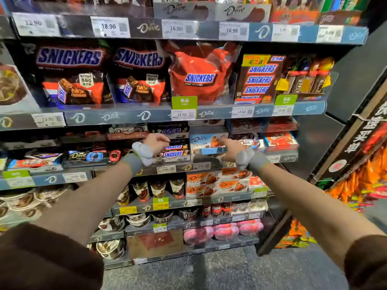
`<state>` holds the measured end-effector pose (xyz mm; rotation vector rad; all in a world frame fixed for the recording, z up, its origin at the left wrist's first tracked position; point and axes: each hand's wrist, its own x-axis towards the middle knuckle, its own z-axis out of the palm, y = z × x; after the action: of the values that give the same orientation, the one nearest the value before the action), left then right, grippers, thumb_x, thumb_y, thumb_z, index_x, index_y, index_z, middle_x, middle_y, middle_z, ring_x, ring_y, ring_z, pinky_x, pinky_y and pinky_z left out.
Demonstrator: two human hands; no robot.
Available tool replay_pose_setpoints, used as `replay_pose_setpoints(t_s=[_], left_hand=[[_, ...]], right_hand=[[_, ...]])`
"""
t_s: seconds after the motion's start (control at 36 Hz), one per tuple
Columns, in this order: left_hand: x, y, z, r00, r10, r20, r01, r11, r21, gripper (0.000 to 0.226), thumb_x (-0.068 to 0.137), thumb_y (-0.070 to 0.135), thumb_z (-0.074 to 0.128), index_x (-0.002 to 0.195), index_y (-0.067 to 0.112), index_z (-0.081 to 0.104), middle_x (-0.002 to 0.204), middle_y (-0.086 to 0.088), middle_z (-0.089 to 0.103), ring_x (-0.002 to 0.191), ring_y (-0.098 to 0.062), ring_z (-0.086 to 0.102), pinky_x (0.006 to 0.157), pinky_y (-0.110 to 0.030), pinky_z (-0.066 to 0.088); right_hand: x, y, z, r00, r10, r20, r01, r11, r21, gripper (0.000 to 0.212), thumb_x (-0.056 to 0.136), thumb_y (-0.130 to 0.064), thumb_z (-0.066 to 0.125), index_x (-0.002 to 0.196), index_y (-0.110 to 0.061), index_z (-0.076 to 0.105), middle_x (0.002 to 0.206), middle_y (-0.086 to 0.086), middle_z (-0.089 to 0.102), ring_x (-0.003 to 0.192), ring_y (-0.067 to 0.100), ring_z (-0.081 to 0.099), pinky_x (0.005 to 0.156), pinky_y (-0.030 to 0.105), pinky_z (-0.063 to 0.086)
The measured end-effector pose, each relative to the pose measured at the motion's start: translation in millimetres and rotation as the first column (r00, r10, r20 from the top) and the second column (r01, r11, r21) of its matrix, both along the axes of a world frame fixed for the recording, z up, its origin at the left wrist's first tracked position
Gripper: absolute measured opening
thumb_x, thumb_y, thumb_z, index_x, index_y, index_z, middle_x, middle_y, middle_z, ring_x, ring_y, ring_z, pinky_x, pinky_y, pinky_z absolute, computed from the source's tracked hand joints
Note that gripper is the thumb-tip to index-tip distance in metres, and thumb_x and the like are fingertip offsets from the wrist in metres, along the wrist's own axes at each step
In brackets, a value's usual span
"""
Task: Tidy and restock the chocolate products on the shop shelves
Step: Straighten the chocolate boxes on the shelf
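Both hands reach level into the third shelf from the top, forearms extended and nearly parallel, each wrist wearing a grey band with a pale lumpy attachment. The right hand [230, 150] forms the working grip: its fingers appear curled onto the near right end of a pale blue and white Dove chocolate box [206, 143], thumb side up, though blur leaves the exact contact uncertain. From this grip the box extends to the left, its long axis running along the shelf front, so the box lies between the two hands and nearer the right one. The left hand [156, 142] is loosely curled in front of the stacked brown Snickers bars in their display tray [174, 152], just left of the box; whether its fingertips pinch a bar or hold nothing cannot be told. Just right of the right-hand grip lie further white Dove packs [250, 143] and a stack of red flat boxes [280, 141]. Above both hands a grey shelf rail with price tags [182, 114] carries large brown Snickers bags [71, 74]; below the hands stand orange Dove boxes [217, 182]. The coming move likely turns on sliding the box lengthwise or squaring it to the shelf edge.
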<state>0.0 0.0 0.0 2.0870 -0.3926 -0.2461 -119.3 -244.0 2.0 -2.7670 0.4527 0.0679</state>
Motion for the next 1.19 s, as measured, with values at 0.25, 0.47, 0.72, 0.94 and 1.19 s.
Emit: replay_pose_setpoints(t_s=[0.25, 0.47, 0.72, 0.94, 1.19], left_hand=[[5, -44, -12, 0.995, 0.094, -0.023, -0.093, 0.996, 0.01, 0.013, 0.088, -0.002, 0.06, 0.097, 0.005, 0.066, 0.072, -0.003, 0.057, 0.037, 0.003, 0.052, 0.04, -0.008, 0.038], [4, -52, -36, 0.963, 0.242, -0.119, -0.242, 0.97, 0.013, 0.005, 0.088, 0.001, 0.06, 0.09, 0.005, 0.064, 0.032, 0.008, 0.05, 0.027, 0.0, 0.043, 0.03, -0.011, 0.031], [12, -46, -41, 0.948, 0.303, -0.1, -0.303, 0.953, 0.015, 0.021, 0.087, 0.0, 0.063, 0.07, 0.012, 0.062, 0.047, 0.003, 0.059, 0.034, -0.001, 0.054, 0.036, -0.016, 0.046], [17, -55, -41, 0.972, 0.222, -0.081, -0.22, 0.975, 0.024, 0.018, 0.086, 0.004, 0.062, 0.07, 0.013, 0.066, 0.055, -0.007, 0.058, 0.04, -0.012, 0.049, 0.038, -0.015, 0.038], [24, -85, -37, 0.985, 0.166, -0.045, -0.166, 0.986, 0.012, 0.017, 0.086, 0.005, 0.061, 0.101, 0.0, 0.068, 0.083, -0.014, 0.065, 0.061, -0.017, 0.056, 0.062, -0.025, 0.044]], right_hand=[[23, -28, -15, 0.933, 0.336, -0.125, -0.359, 0.878, -0.317, 0.052, 0.085, -0.016, 0.065, 0.135, -0.013, 0.047, 0.123, 0.012, 0.06, 0.108, 0.03, 0.059, 0.092, 0.039, 0.049], [28, -35, -33, 0.889, 0.458, -0.018, -0.394, 0.744, -0.54, 0.033, 0.089, -0.006, 0.053, 0.122, -0.009, 0.056, 0.112, 0.012, 0.06, 0.104, 0.03, 0.058, 0.08, 0.037, 0.046], [31, -57, -43, 0.836, 0.494, 0.239, -0.252, 0.732, -0.633, 0.033, 0.043, -0.005, 0.083, 0.071, -0.008, 0.065, 0.074, 0.01, 0.06, 0.07, 0.03, 0.057, 0.059, 0.031, 0.044], [22, -84, -41, 0.79, 0.197, 0.58, -0.089, 0.974, -0.209, 0.028, 0.079, -0.005, 0.069, 0.105, -0.002, 0.06, 0.094, 0.016, 0.06, 0.085, 0.036, 0.056, 0.073, 0.041, 0.042], [25, -94, -52, 0.766, -0.234, 0.598, -0.095, 0.88, 0.465, 0.023, 0.084, -0.016, 0.07, 0.1, 0.0, 0.066, 0.095, 0.014, 0.068, 0.082, 0.023, 0.061, 0.07, 0.033, 0.05]])
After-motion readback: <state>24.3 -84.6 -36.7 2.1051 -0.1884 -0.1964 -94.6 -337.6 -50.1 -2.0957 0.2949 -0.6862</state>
